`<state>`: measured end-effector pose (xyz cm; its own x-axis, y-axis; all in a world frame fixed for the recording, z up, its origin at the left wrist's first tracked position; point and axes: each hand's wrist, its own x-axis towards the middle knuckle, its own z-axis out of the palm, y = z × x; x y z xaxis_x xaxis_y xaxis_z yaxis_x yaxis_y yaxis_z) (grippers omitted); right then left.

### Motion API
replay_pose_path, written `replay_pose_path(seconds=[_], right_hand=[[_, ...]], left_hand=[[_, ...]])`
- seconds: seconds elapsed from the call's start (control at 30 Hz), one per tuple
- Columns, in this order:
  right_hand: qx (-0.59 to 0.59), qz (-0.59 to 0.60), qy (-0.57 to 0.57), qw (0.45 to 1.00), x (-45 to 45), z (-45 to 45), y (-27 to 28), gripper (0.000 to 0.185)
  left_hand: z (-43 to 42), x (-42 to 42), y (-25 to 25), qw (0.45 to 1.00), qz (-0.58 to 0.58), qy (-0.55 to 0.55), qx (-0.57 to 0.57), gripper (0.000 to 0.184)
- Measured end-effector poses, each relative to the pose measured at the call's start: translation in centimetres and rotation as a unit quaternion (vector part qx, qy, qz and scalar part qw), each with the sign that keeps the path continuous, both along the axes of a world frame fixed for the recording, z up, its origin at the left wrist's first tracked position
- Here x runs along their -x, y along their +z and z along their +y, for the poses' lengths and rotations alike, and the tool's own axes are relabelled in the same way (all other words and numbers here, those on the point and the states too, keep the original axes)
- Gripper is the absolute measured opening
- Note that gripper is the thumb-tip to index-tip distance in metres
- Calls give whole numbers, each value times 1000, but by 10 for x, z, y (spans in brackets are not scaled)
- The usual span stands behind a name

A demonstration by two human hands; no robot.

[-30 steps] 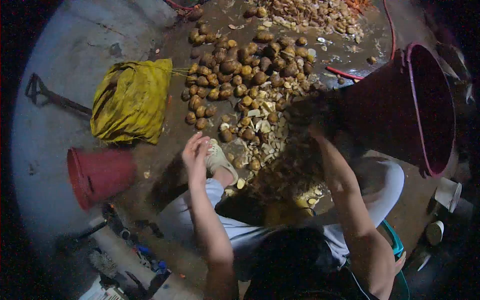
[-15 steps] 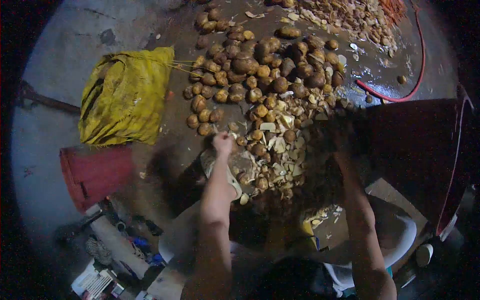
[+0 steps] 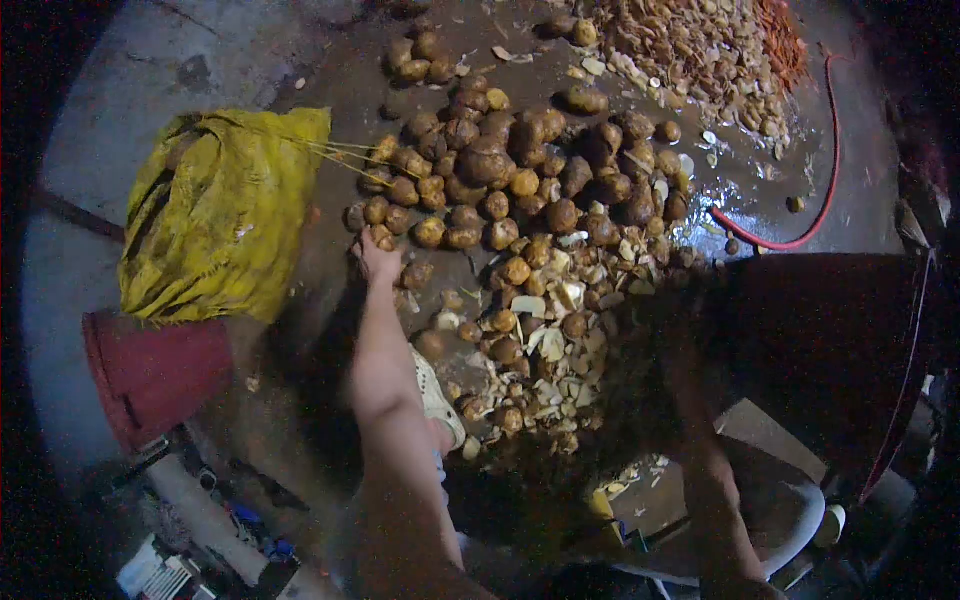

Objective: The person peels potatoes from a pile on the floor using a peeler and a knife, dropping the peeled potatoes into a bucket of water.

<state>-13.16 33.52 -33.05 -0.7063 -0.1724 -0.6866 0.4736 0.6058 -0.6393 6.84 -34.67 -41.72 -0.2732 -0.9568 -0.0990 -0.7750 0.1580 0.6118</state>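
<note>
Left hand (image 3: 380, 264): I see it at the near left edge of the tubers (image 3: 485, 160), its fingers bent against one brown tuber (image 3: 383, 238); I can't tell whether they have closed around it.
Right hand (image 3: 676, 312): lost to me in deep shadow, right of the slices (image 3: 568, 375); I can't tell if its fingers are open or closed, or hold anything.
Tubers: brown, loosely heaped on the floor (image 3: 335, 65) from the middle to the far side, a few standing apart.
Slices: pale, scattered among small tubers, near side of the heap.
Sack (image 3: 215, 215): yellow, crumpled, on the left; its strings touch tubers.
Red bucket (image 3: 175, 375): on its side, nearer than the sack.
Dark bucket (image 3: 830, 330): large, on its side at the right, rim to the right.
Shoe (image 3: 436, 400): pale, just right of my left forearm.
Hose (image 3: 834, 165): red, curved, far right, its end on wet floor.
Scraps (image 3: 700, 65): pale pile, far right, beside orange shreds (image 3: 783, 45).
</note>
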Motion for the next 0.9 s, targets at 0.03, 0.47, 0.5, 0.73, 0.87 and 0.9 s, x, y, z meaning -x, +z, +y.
replay_pose_path(seconds=[0.03, 0.47, 0.5, 0.73, 0.87, 0.9], right_hand=[[2, -11, -7, 1000, -6, 7, 0, 55], [211, -167, -97, 958, -39, 46, -15, 62], [256, -156, -89, 950, -34, 41, -21, 63], [207, 193, -14, 959, 23, -174, 250, 33], [33, 461, 182, 868, 15, -173, 298, 37], [39, 426, 178, 886, 9, -173, 325, 39]], left_hand=[[-21, -12, -41, 997, 76, -16, -19, 86], [93, 67, 103, 872, 321, 63, -365, 65], [98, 74, 119, 732, 462, 104, -491, 62], [161, 138, 266, 534, 599, -18, -596, 54], [238, 149, 381, 525, 615, -165, -565, 59], [260, 147, 407, 567, 625, -193, -501, 66]])
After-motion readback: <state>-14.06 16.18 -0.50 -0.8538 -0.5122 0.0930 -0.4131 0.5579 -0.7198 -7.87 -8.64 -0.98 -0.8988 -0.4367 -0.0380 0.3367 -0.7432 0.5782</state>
